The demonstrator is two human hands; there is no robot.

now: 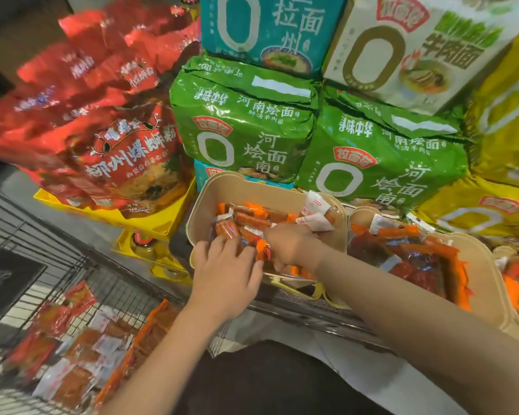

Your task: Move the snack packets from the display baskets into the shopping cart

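Observation:
A beige display basket (222,190) at centre holds several small orange and red snack packets (249,218). My left hand (225,274) reaches over its near rim, fingers spread on the packets. My right hand (288,244) is inside the same basket with fingers curled down among the packets; whether it grips one cannot be told. A second beige basket (489,283) on the right is filled with larger red packets (417,262). The black wire shopping cart (42,265) at lower left has several snack packets (81,354) lying on its bottom.
Green noodle multipacks (243,121) and teal, white and yellow ones are stacked behind the baskets. Red noodle bags (102,121) sit in a yellow tray (150,223) at left. A metal shelf edge (306,313) runs below the baskets.

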